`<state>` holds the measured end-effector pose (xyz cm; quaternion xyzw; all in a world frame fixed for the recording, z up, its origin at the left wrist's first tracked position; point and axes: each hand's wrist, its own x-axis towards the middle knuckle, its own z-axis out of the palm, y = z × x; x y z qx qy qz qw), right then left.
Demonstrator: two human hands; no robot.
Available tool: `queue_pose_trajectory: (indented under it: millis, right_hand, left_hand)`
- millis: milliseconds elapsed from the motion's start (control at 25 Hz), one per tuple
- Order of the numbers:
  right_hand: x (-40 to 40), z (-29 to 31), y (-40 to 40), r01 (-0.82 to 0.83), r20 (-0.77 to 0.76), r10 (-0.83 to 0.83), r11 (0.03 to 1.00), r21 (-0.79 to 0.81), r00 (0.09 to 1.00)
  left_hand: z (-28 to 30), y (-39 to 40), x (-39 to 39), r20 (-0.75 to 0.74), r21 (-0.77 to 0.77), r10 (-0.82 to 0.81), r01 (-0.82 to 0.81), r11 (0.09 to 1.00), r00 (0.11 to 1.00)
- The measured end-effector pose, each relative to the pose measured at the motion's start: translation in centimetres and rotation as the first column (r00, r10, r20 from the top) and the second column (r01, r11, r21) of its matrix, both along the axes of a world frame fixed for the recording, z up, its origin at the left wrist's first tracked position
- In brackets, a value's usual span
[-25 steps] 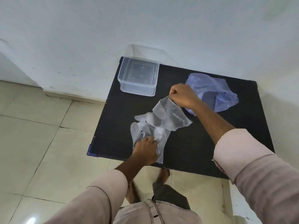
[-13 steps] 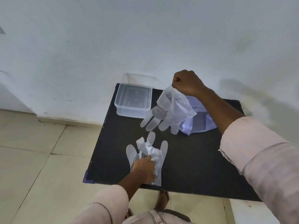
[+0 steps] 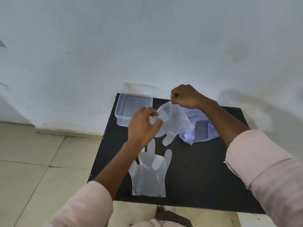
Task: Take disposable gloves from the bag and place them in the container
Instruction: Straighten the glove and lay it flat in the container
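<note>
Pretty soft, even daylight here, with a faint arm shadow on the wall (image 3: 255, 102) around 2 o'clock, slight motion blur on the left hand (image 3: 142, 126), and wide-angle stretching at the edges.

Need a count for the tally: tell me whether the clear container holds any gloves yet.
Empty. The container shows only its bare moulded floor; one glove lies flat on the table, another hangs from the right hand.

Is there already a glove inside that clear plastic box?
No, the clear container holds nothing; one glove lies flat on the black table and another glove hangs from the right hand.
</note>
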<state>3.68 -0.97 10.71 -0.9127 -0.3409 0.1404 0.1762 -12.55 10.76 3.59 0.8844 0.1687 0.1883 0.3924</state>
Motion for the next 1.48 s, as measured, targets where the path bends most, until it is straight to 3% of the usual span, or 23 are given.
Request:
queue_pose_trajectory:
  millis: [80,240,440,520,600,640,720,840,1120,1360,1480]
  right_hand:
    - [0.4,0.7,0.3,-0.091,-0.008,0.09,0.995,-0.037,0.996]
    - [2.0,2.6,0.4,-0.205,-0.082,0.204,0.979,-0.004,0.976]
    - [4.1,2.9,-0.3,-0.268,-0.087,0.274,0.961,0.071,0.958]
    - [4.2,3.2,-0.9,-0.178,-0.14,0.206,0.965,0.191,0.969]
    - [5.2,2.7,-2.6,0.095,-0.225,-0.008,0.921,0.378,0.974]
    - [6.7,2.0,-3.8,0.263,-0.306,-0.128,0.85,0.456,0.943]
    - [6.2,0.2,-6.2,0.424,-0.464,-0.194,0.776,0.466,0.865]
    - [5.1,-2.2,-7.4,0.491,-0.612,-0.181,0.781,0.387,0.77]
    - [3.4,-2.0,-4.4,0.572,-0.628,-0.149,0.608,0.551,0.764]
    - [2.6,0.5,-0.6,0.504,-0.56,-0.127,0.627,0.594,0.819]
    - [2.3,1.1,0.3,0.491,-0.521,-0.162,0.643,0.588,0.838]
  left_hand:
    - [2.4,0.6,2.9,0.039,-0.08,-0.004,0.007,0.997,0.999]
    - [5.2,1.0,8.2,-0.177,-0.478,-0.189,0.084,0.875,0.966]
    - [5.4,2.0,10.4,-0.261,-0.567,-0.267,0.077,0.82,0.928]
    - [5.7,2.3,10.7,-0.206,-0.595,-0.241,0.074,0.801,0.949]
    - [6.1,2.7,11.7,-0.166,-0.629,-0.234,0.08,0.773,0.958]
    - [6.2,3.0,13.4,-0.167,-0.637,-0.257,0.095,0.765,0.952]
    - [5.8,3.3,12.8,-0.164,-0.649,-0.258,0.093,0.755,0.952]
    - [5.1,4.3,12.3,-0.14,-0.699,-0.256,0.088,0.71,0.956]
    - [4.4,7.0,12.0,-0.14,-0.655,-0.27,0.115,0.747,0.953]
    - [2.8,10.8,11.4,-0.105,-0.385,-0.226,0.17,0.907,0.968]
    - [2.0,11.0,11.1,-0.067,-0.361,-0.194,0.158,0.919,0.979]
